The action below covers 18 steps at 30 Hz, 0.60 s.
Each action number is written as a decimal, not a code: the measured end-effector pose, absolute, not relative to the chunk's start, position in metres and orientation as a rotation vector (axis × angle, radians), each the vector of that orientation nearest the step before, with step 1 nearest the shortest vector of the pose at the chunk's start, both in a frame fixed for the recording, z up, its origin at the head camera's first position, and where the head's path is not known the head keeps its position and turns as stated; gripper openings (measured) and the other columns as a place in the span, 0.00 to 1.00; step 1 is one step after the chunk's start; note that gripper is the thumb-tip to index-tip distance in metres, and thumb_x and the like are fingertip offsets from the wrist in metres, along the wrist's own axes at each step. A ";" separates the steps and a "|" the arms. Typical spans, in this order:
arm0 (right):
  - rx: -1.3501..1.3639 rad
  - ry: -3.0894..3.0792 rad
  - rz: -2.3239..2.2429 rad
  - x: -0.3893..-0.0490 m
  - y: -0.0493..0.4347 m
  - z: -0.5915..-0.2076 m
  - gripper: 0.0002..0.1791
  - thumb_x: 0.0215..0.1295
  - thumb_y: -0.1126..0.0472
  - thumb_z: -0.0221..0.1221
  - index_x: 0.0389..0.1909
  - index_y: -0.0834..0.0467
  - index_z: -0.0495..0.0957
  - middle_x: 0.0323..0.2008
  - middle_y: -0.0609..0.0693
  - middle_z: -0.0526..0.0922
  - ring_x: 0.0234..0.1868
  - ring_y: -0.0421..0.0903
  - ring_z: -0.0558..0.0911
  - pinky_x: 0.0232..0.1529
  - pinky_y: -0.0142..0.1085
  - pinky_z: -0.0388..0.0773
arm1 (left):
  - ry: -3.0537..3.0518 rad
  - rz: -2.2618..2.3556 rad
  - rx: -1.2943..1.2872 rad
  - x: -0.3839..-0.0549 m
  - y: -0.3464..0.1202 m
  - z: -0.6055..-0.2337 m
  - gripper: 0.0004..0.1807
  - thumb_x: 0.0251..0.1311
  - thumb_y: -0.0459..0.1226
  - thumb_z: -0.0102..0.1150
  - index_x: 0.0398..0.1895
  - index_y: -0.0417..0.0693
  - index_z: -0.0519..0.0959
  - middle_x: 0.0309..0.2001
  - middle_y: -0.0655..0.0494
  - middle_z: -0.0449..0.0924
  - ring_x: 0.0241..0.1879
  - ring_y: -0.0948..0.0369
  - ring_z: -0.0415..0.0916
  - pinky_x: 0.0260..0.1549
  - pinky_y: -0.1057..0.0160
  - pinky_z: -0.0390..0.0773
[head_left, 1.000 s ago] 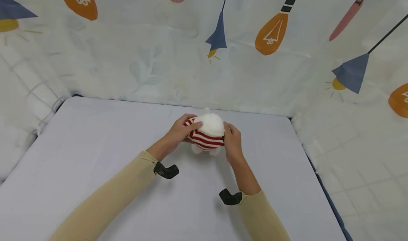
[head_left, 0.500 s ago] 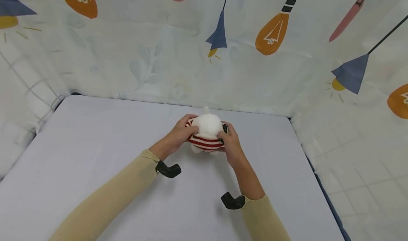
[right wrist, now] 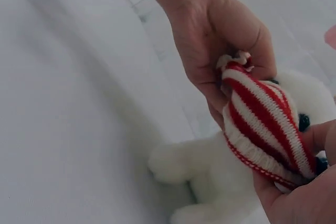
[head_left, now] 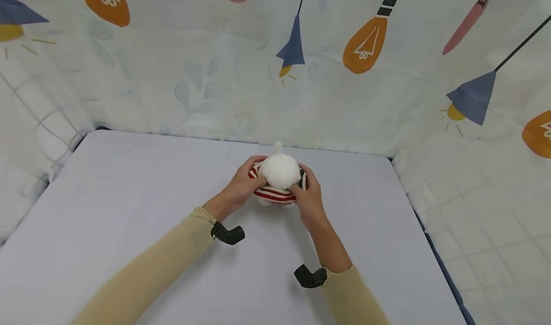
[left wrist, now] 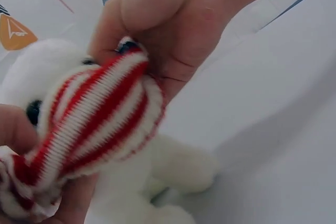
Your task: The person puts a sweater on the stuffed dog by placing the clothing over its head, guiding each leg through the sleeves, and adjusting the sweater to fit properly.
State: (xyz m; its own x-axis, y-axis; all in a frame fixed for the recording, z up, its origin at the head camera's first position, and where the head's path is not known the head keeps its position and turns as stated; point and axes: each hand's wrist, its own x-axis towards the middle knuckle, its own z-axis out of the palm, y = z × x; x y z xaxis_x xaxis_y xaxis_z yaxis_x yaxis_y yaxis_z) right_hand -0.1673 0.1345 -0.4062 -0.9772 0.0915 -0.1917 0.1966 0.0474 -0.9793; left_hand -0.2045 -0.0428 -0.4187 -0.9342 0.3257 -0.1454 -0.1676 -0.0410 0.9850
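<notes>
A white plush toy (head_left: 280,171) with black eyes sits on the table, its rounded head poking up through a red-and-white striped knitted garment (head_left: 274,194). In the left wrist view the stripes of the garment (left wrist: 100,119) cross the front of the head just below the eyes. My left hand (head_left: 242,184) pinches the garment's left side, thumb in front. On the opposite side my right hand (head_left: 309,198) pinches its edge near a dark patterned patch, thumb also in front. White paws of the plush toy (right wrist: 184,161) show below in the right wrist view.
The table has a white cover (head_left: 163,181). Behind it hangs a pale cloth wall (head_left: 241,91) printed with lamps and bulbs, continuing along both sides. Black wrist devices (head_left: 311,277) sit at both sleeve cuffs.
My right hand has shifted its hold, its thumb now in front of the garment. More of the white head shows above the stripes, which sit lower and spread wider. The left hand stays nearly in place.
</notes>
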 end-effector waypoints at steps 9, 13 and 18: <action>0.360 2.119 -2.183 -0.160 0.131 -0.401 0.30 0.54 0.66 0.48 0.59 0.42 0.62 0.58 0.47 0.66 0.54 0.50 0.70 0.39 0.41 0.77 | 1.702 2.042 -0.055 -0.196 -0.039 -0.411 0.31 0.51 0.35 0.50 0.61 0.57 0.56 0.58 0.50 0.62 0.51 0.54 0.68 0.38 0.57 0.79; 0.404 2.079 -2.210 -0.158 0.126 -0.399 0.31 0.54 0.67 0.49 0.60 0.41 0.61 0.59 0.46 0.65 0.56 0.50 0.68 0.39 0.41 0.77 | 1.694 2.071 -0.087 -0.194 -0.034 -0.408 0.32 0.49 0.32 0.47 0.61 0.55 0.56 0.58 0.50 0.62 0.47 0.56 0.67 0.36 0.61 0.76; 0.404 2.110 -2.216 -0.158 0.122 -0.399 0.32 0.55 0.70 0.50 0.59 0.40 0.61 0.59 0.45 0.64 0.55 0.49 0.69 0.38 0.38 0.77 | 1.746 2.102 -0.084 -0.192 -0.030 -0.411 0.34 0.48 0.27 0.46 0.61 0.57 0.57 0.58 0.52 0.63 0.48 0.57 0.67 0.39 0.63 0.72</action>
State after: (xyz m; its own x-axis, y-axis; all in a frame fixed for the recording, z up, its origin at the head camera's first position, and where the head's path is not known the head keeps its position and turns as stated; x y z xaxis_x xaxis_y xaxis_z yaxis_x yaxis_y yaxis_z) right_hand -0.1578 0.1216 -0.3991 -0.9643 0.1394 -0.2252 0.2181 -0.0646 -0.9738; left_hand -0.1919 -0.0298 -0.4108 -0.9163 0.2673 -0.2982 -0.3422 -0.1356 0.9298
